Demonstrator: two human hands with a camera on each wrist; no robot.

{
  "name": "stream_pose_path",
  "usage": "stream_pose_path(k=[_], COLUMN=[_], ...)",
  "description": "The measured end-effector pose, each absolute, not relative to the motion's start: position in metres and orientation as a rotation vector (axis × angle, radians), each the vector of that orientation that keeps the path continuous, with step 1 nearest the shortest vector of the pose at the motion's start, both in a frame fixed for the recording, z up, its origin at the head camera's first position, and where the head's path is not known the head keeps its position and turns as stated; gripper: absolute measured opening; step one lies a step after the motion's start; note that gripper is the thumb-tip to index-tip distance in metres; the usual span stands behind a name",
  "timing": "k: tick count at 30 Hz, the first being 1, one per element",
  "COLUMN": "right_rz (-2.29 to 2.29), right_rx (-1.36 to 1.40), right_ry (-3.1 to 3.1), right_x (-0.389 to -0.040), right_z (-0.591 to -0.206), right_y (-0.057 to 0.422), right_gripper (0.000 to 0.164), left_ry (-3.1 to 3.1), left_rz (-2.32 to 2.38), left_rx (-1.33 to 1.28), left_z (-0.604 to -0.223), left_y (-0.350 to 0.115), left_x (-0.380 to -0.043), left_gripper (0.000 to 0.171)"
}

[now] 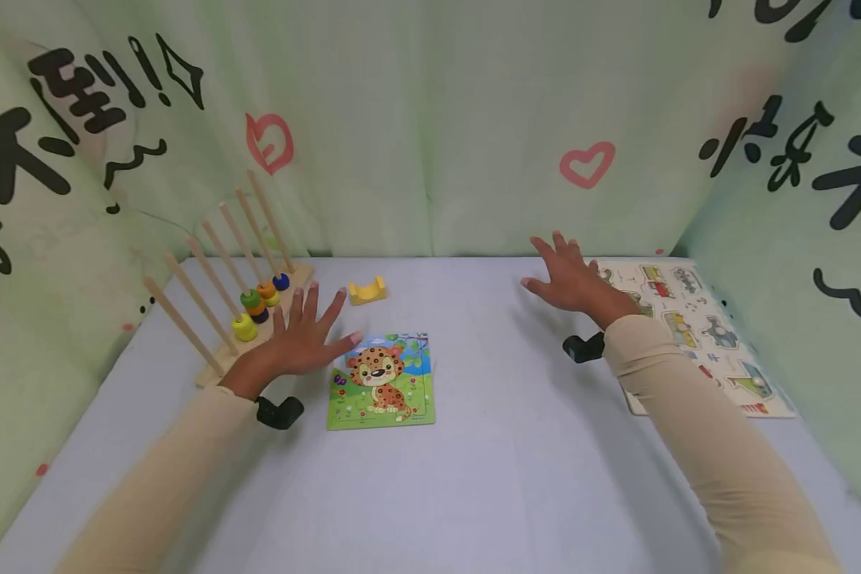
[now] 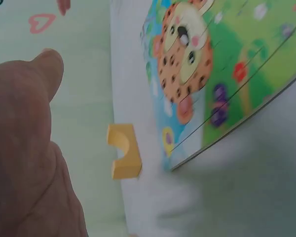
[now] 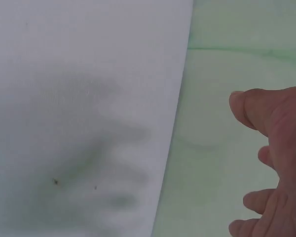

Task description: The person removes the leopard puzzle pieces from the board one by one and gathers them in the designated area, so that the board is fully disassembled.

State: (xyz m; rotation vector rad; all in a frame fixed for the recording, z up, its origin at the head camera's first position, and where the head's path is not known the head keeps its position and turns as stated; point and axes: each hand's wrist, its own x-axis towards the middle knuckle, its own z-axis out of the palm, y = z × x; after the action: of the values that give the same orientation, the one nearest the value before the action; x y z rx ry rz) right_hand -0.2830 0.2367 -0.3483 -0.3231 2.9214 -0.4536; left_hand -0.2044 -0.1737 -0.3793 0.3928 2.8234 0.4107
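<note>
My left hand (image 1: 296, 341), fingers spread and holding nothing, hovers between a wooden peg rack and a leopard picture puzzle (image 1: 382, 383). The puzzle lies flat on the table; its green and blue board fills much of the left wrist view. Beyond the fingertips sits a small yellow block (image 2: 128, 152) with a curved notch. The peg rack (image 1: 303, 275) has several upright rods, some with coloured rings (image 1: 244, 328) at the base. My right hand (image 1: 568, 279) is raised with spread fingers over the far right of the table, holding nothing. Near it lies a white picture board (image 1: 717, 339).
A white cloth covers the table (image 1: 466, 494). Pale green curtains (image 1: 430, 127) with black lettering and red hearts enclose the back and both sides. Each wrist wears a black camera mount (image 1: 280, 413). The peg rack's tall rods lean across the left curtain in the head view.
</note>
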Motion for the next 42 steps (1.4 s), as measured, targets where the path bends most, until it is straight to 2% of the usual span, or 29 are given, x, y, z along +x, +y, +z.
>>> stream_pose_path(k=[6,14,18,22,28,33,42], right_rz=[-0.551,-0.692,-0.736,-0.802,-0.858,-0.917,-1.056], right_rx=[-0.442,-0.531,-0.514,-0.531,-0.705,-0.836,-0.835], right_ry=[2.891,2.797,2.742,2.688,2.616,2.503,2.365], right_x=[-0.282,-0.277,-0.272,-0.268,-0.265,-0.264,-0.262], right_z=[-0.358,-0.366,-0.369,-0.373,-0.378,-0.382,-0.384], right_y=[0.221,0.193,0.177,0.159,0.133,0.11,0.074], right_gripper=[0.066,0.05,0.046,0.048,0.041,0.036,0.033], left_ry=[2.765,2.704,2.696,2.677,2.692,2.712,2.717], left_rz=[0.528,0.536,0.472,0.445,0.394,0.36,0.444], left_rx=[0.515,0.525,0.495,0.456,0.41,0.392,0.401], left_z=[-0.391,-0.404,-0.411,-0.417,-0.423,-0.425,-0.429], left_y=[-0.171,-0.162,-0.158,-0.153,-0.147,-0.144,-0.141], left_x=[-0.176,-0.15,-0.145,-0.143,-0.138,-0.136,-0.133], left_gripper=[0.084,0.077,0.081,0.087,0.091,0.09,0.086])
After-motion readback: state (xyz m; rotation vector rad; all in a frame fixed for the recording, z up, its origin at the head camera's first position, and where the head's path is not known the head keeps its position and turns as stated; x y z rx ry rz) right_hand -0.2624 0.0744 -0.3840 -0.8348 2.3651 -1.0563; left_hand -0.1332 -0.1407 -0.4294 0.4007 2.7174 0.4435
